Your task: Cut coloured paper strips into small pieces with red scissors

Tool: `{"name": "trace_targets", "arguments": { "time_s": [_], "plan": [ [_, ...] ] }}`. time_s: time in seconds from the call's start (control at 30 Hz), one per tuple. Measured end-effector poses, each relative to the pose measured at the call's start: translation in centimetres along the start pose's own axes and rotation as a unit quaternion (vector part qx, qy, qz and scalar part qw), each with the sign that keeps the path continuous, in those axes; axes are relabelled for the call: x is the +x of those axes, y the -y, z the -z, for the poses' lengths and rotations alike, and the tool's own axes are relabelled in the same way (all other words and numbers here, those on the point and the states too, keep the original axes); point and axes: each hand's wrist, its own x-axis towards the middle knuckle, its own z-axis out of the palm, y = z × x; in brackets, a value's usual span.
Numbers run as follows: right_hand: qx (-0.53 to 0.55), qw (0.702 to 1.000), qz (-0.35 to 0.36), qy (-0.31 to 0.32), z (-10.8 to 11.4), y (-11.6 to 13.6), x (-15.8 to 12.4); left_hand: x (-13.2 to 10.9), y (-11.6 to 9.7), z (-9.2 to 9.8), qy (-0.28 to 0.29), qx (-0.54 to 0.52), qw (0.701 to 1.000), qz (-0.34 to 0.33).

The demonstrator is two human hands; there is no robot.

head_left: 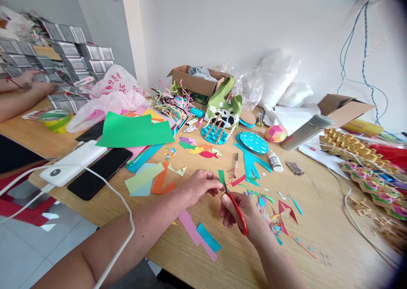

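My left hand (200, 186) pinches a small green paper strip (221, 176) just above the wooden table (318, 234). My right hand (241, 214) grips red-handled scissors (237, 208), whose blades meet the bottom of the strip. Both hands hover over the table's near middle. Pink and blue paper offcuts (199, 234) lie under my wrists, and coloured scraps (273, 214) are scattered just right of my right hand.
A green sheet (133, 130) on coloured paper, a black phone (100, 172) and a white power bank (74, 161) with cable lie left. Paper crafts, a glue bottle (275, 161), a grey flask (307, 132) and boxes sit beyond. Another person's arms (19, 96) rest at far left.
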Motion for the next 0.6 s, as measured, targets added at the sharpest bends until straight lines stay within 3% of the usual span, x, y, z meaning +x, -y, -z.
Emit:
{"name": "trace_targets", "arguments": {
  "time_s": [0.2, 0.6],
  "plan": [
    [-0.003, 1.0, 0.003, -0.003, -0.02, -0.02, -0.22, -0.03, -0.13, -0.09, -0.017, -0.015, 1.0, 0.008],
    [0.003, 1.0, 0.002, 0.0, -0.02, -0.02, -0.12, -0.03, -0.08, 0.02, 0.002, 0.001, 1.0, 0.008]
  ]
}}
